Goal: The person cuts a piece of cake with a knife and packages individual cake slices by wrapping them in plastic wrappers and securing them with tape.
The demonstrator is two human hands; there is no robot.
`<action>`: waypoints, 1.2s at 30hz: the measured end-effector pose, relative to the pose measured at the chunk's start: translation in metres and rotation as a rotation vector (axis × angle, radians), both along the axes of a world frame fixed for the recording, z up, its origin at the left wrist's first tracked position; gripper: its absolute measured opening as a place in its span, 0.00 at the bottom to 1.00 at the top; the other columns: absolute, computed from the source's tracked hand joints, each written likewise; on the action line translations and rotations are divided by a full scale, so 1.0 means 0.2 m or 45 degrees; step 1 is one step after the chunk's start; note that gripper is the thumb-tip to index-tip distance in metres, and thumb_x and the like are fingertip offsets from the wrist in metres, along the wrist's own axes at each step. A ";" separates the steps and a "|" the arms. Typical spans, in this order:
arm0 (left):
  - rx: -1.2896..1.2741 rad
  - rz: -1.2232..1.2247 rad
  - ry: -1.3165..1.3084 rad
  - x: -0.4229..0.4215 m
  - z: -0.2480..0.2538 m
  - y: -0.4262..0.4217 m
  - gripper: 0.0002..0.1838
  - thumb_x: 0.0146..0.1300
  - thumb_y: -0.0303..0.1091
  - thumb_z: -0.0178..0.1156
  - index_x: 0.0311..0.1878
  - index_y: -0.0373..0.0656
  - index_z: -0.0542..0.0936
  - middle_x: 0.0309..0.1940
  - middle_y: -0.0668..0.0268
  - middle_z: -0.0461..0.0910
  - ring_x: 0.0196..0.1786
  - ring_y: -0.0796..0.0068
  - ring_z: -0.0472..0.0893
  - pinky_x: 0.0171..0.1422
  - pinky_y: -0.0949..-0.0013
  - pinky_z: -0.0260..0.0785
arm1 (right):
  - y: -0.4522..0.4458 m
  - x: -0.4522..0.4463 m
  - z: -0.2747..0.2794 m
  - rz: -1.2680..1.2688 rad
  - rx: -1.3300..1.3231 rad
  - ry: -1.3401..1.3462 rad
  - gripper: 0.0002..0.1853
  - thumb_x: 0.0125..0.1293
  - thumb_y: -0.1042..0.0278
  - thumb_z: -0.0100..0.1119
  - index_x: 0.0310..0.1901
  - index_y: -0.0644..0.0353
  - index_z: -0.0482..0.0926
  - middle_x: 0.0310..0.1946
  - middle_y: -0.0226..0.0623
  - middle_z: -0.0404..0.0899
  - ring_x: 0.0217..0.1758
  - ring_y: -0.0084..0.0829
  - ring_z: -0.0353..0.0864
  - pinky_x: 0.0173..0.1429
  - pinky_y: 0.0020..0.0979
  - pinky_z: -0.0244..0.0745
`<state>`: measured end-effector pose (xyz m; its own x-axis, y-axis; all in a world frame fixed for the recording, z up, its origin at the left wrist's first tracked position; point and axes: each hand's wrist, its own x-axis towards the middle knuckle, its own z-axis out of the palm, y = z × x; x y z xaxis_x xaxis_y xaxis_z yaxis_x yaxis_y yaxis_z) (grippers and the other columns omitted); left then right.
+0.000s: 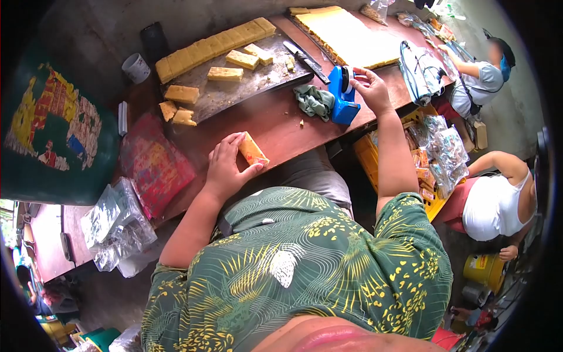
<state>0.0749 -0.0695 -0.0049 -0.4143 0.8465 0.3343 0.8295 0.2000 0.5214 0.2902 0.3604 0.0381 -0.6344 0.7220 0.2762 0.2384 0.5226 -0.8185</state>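
My left hand (224, 164) is closed around a packed cake slice (253, 151) near the table's front edge; the slice has red marks on its wrapper. My right hand (372, 89) reaches to the blue tape dispenser (345, 108), its fingertips pinched at the tape roll (348, 79). A crumpled grey-green cloth (314, 101) lies against the dispenser's left side. Behind them, on a dark tray (205, 105), stand a row of yellow cake slices (217, 47), several loose slices (225, 74) and broken pieces (184, 117). A long knife (307, 62) rests along the tray's right edge.
A large sheet of cake (352, 38) sits at the back right. Clear plastic bags (117, 226) lie at the left, near a green drum (58, 135). A yellow crate (368, 158) holds packed slices at my right. Two people (492, 199) are on the right side.
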 end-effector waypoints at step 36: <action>0.011 0.006 -0.051 -0.01 -0.02 -0.01 0.47 0.59 0.62 0.73 0.75 0.43 0.71 0.72 0.61 0.73 0.74 0.57 0.72 0.79 0.50 0.58 | -0.23 0.04 0.11 -0.167 -0.371 0.631 0.07 0.79 0.68 0.62 0.52 0.58 0.78 0.53 0.32 0.82 0.50 0.23 0.84 0.53 0.27 0.80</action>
